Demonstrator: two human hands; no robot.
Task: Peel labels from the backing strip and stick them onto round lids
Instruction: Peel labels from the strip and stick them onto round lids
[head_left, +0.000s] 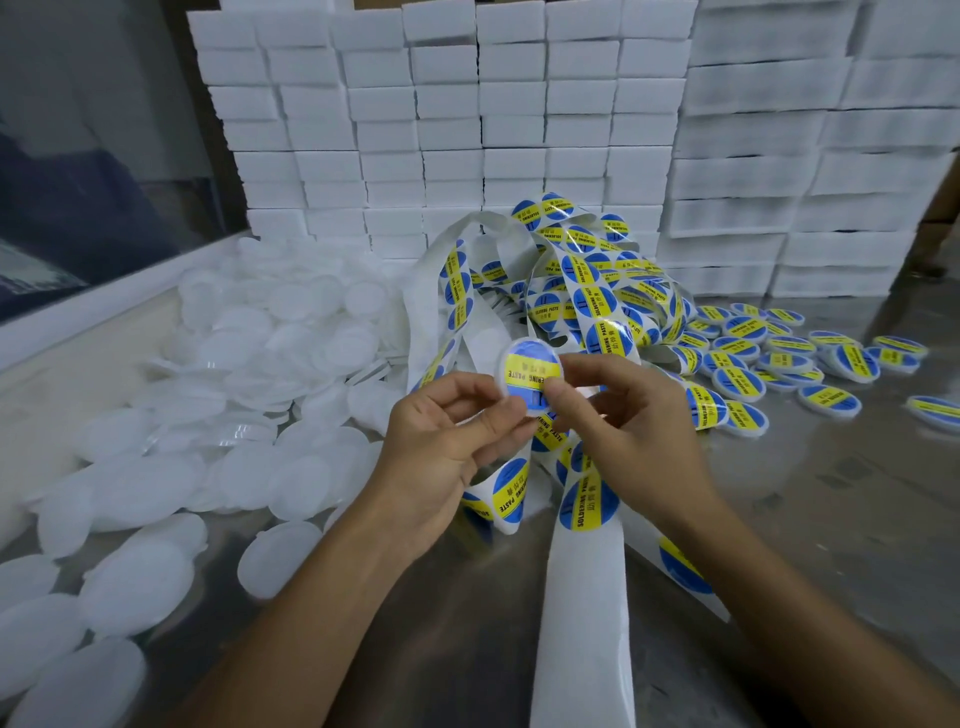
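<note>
A small packing or labelling workshop, by the look of it, not a home; a wall of identical plain white boxes (447, 130) is stacked in neat courses at the back, with a second stack (810, 156) rising beside it on the right; the desk (810, 519) is bare reflective sheet metal; loose white round lids (249, 364) lie heaped in bulk on the left; a long tangle of backing strip (571, 275) carries repeated blue-and-yellow labels reading "SOLDERING PASTE"; already labelled lids (779, 358) lie spread in a batch on the right.
</note>
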